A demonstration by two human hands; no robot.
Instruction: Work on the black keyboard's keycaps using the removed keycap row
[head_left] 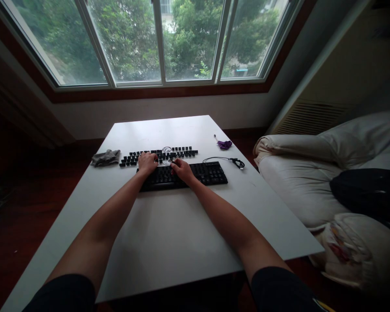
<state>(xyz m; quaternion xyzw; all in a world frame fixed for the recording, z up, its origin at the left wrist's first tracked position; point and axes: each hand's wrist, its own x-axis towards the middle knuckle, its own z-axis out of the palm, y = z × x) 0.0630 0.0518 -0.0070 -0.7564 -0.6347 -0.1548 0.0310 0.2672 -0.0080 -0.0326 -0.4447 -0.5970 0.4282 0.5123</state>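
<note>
A black keyboard (208, 173) lies across the middle of a white table (169, 242). Behind it, loose black keycaps (182, 152) sit in rows. My left hand (147, 162) rests at the keyboard's far left edge, fingers curled toward the keycaps; what they hold is hidden. My right hand (181, 168) is over the keyboard's upper middle, pinching a small dark thing that I cannot name, next to a thin wire keycap puller (166, 150).
A grey cloth (105, 157) lies left of the keycaps. A purple item (224, 144) sits at the back right, and the keyboard's cable (230, 160) curls beside it. A white cushion seat (315, 182) stands to the right, windows ahead.
</note>
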